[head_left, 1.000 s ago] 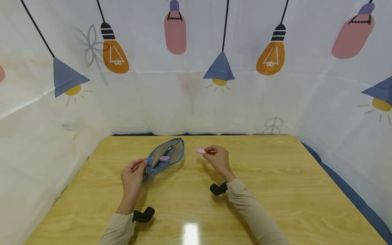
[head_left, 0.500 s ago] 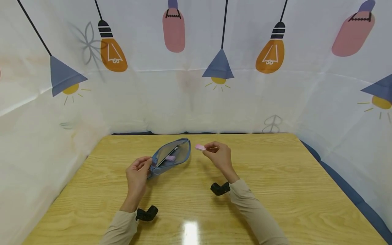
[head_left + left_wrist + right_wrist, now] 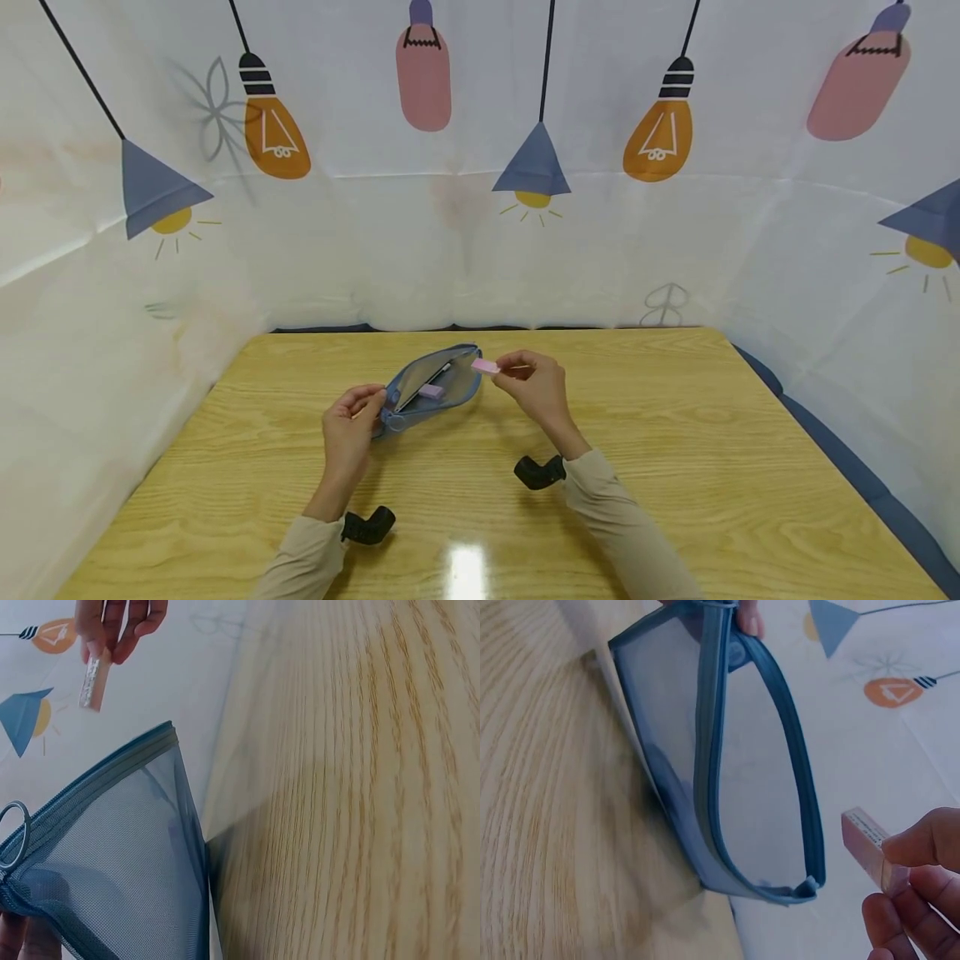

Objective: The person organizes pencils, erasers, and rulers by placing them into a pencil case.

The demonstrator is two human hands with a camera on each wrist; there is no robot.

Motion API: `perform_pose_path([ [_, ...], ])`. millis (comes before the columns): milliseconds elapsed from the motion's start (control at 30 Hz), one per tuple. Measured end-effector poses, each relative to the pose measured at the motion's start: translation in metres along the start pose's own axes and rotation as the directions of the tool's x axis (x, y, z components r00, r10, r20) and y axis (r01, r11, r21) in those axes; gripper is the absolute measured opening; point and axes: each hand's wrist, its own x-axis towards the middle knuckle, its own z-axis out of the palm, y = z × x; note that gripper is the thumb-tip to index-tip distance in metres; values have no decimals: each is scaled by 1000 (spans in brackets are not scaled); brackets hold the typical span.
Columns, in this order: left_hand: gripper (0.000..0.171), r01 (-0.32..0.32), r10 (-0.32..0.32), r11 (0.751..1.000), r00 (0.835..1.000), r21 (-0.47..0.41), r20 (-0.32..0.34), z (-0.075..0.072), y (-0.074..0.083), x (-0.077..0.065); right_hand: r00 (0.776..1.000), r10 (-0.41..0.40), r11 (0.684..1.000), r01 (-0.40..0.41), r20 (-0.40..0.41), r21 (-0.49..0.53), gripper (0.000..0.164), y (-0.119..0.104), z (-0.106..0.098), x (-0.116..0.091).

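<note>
My left hand point(image 3: 347, 437) pinches the near-left end of a blue mesh zip pouch point(image 3: 427, 414), its mouth unzipped and gaping. Inside lie a purple block point(image 3: 431, 391), which looks like an eraser, and a slim pen-like stick point(image 3: 444, 369). Between thumb and fingers, my right hand point(image 3: 536, 392) holds a pink eraser point(image 3: 484, 366) at the pouch's far-right corner. In the right wrist view, a gap separates this eraser point(image 3: 866, 840) from the pouch's zip edge point(image 3: 810, 802). A ring pull point(image 3: 15, 836) hangs at the zip end in the left wrist view.
A wood-grain table point(image 3: 675, 433) lies under both hands. Behind it hangs a white curtain point(image 3: 360, 250) printed with lamps and bulbs. Black wrist cameras sit at the left wrist point(image 3: 369, 527) and the right wrist point(image 3: 540, 472).
My left hand has carried the pouch rightward, so its far corner now reaches the pink eraser in the head view. The right hand has stayed nearly in place, still holding the eraser.
</note>
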Motion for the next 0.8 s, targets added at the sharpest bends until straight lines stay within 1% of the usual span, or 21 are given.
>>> perform_pose_path([
  [167,19,8,-8,1000,1000,-6,7,3,-3,0,1000,6,1000,-6,-1,20,12,-3,2,-2],
  [400,21,33,-32,999,999,-19,37,6,-7,-2,1000,15,1000,-15,17,-1,12,-2,5,-7],
  [500,20,38,-37,999,999,-21,39,6,-7,-3,1000,17,1000,-17,16,5,12,-1,6,-9],
  [667,19,30,-30,999,999,-18,38,7,-7,-4,1000,13,1000,-13,27,18,12,0,9,-10],
  [800,21,25,-24,999,999,-27,39,8,-7,-3,999,4,1000,-4,35,13,11,2,13,-9],
])
